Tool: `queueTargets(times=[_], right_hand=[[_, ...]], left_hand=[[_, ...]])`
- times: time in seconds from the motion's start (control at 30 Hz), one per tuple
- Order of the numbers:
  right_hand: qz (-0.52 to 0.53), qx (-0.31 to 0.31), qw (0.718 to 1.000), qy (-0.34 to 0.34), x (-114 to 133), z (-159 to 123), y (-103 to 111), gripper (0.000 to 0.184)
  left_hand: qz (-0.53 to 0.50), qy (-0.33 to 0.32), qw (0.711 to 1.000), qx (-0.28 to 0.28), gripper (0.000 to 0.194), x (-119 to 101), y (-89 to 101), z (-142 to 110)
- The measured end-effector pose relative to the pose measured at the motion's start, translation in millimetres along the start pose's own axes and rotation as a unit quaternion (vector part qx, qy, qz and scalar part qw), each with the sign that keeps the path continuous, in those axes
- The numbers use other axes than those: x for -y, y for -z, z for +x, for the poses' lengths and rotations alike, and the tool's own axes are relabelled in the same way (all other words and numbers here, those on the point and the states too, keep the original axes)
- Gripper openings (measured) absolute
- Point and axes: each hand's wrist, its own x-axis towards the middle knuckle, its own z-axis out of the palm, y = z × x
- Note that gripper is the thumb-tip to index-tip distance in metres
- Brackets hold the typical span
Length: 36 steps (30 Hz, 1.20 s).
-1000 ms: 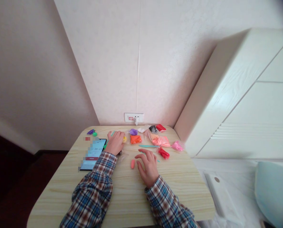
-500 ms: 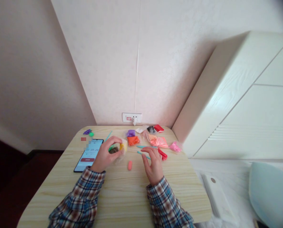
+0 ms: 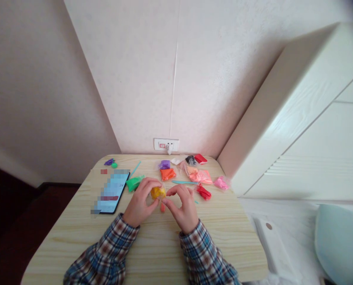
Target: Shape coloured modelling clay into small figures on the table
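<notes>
While the left hand [image 3: 141, 201] pinches it, the yellow bag [image 3: 158, 192] is ten o'clock from the right hand [image 3: 183, 208], whose grip is unclear.

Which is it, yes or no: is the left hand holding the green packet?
No, the left hand holds the yellow packet, while the green packet lies on the table.

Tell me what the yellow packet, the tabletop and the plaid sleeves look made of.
Yellow packet: probably clear plastic film, glossy, around something claylike; it glints and creases.
Tabletop: wood or wood-look laminate, smooth; pale grain lines show.
Plaid sleeves: matte woven cloth, perhaps cotton; they fold softly.
</notes>
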Motion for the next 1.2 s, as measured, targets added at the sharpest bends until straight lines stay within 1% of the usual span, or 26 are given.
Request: queueTargets(times=[0.23, 0.33, 0.47, 0.53, 0.63, 0.7, 0.77, 0.83, 0.93, 1.0, 1.07, 1.2], right_hand=[[0.044, 0.008, 0.999, -0.001, -7, -2, -4, 0.012], [0.045, 0.003, 0.999, -0.014, -13, -3, -8, 0.013], [0.080, 0.008, 0.996, -0.040, -20, -4, -14, 0.017], [0.094, 0.008, 0.994, -0.052, -22, -5, -16, 0.019], [0.097, -0.009, 0.993, -0.064, -22, -5, -17, 0.020], [0.081, -0.025, 0.994, -0.066, -21, -5, -18, 0.019], [0.050, -0.038, 0.996, -0.060, -20, -4, -19, 0.018], [0.015, -0.045, 0.998, -0.044, -18, -5, -20, 0.015], [-0.036, -0.046, 0.998, -0.008, -15, -7, -22, 0.011], [-0.060, -0.040, 0.997, 0.019, -13, -8, -24, 0.010], [-0.072, -0.030, 0.996, 0.040, -12, -8, -26, 0.013], [-0.079, -0.032, 0.996, 0.038, -11, -7, -29, 0.017]], left_hand=[[-0.011, -0.006, 1.000, -0.005, 0.032, 1, -1.9, -4], [0.006, -0.022, 1.000, -0.003, 0.035, 1, -3.9, -5], [0.039, -0.047, 0.998, -0.009, 0.035, 2, -6.0, -7], [0.060, -0.054, 0.996, -0.029, 0.034, 3, -6.5, -8], [0.101, -0.057, 0.989, -0.094, 0.032, 4, -6.8, -12], [0.123, -0.064, 0.981, -0.134, 0.030, 4, -7.3, -14], [0.119, -0.074, 0.978, -0.153, 0.026, 3, -8.5, -16], [0.081, -0.076, 0.985, -0.128, 0.020, 1, -10.6, -17], [0.023, -0.054, 0.994, -0.090, 0.016, -1, -14.4, -18], [-0.006, -0.041, 0.996, -0.078, 0.014, 0, -16.6, -18], [-0.045, -0.027, 0.996, -0.072, 0.011, 4, -18.5, -18], [-0.101, 0.003, 0.992, -0.072, 0.008, 13, -21.7, -17]])
